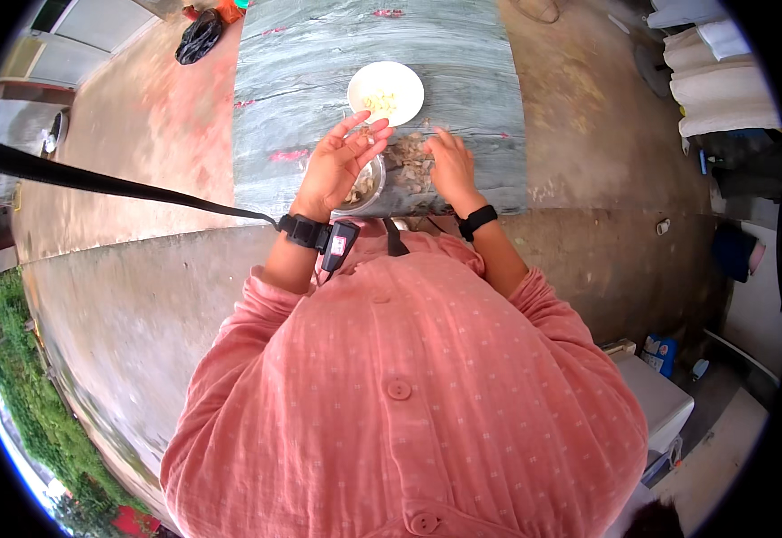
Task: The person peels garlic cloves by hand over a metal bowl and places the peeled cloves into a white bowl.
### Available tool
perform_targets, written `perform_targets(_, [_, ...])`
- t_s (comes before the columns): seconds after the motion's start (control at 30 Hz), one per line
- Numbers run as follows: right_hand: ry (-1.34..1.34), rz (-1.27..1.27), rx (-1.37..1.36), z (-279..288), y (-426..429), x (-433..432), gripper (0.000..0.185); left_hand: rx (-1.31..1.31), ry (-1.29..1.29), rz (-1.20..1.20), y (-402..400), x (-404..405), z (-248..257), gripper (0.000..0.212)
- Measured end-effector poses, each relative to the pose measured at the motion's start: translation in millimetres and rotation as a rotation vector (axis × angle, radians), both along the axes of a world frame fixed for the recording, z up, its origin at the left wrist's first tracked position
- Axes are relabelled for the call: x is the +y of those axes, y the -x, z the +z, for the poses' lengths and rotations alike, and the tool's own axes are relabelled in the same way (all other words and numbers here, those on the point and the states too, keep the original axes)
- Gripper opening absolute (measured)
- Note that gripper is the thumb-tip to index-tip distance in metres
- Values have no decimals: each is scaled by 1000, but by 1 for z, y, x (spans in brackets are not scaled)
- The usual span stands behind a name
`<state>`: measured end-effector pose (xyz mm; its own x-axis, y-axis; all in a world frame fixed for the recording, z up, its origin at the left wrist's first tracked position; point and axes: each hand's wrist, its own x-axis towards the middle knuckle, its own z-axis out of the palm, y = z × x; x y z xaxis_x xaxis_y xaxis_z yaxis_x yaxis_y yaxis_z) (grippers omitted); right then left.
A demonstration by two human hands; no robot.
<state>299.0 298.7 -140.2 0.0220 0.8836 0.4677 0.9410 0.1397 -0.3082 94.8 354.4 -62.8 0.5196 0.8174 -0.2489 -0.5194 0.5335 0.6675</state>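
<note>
My left hand (345,158), palm up with bent fingers, holds a small brownish piece, perhaps a garlic clove or its skin, at its fingertips. Its fingers are just below a white plate (404,81) that holds several pale yellow pieces (381,102), which look like peeled garlic cloves. Partly under this hand is a round metal bowl (379,181) with pale and dark bits inside. My right hand (450,161) is at the right edge of a heap of papery brown skins (412,165); whether its fingertips pinch anything is hidden.
The grey wood-patterned table (297,81) stands before me on a concrete floor. A black plastic bag (199,37) lies beyond its left side. A black strap (129,187) runs from the left to my left wrist. Folded cloths (720,87) are at the upper right.
</note>
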Motion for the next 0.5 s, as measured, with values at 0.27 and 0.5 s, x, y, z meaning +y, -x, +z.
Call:
perform_targets(0.27, [369,277,1113,86,43,7,9,584,-349,155,2,-24,18,14])
perform_targets(0.5, [484,314,1383,89,45,3,9,733,-761,226,-6,-34,14,15])
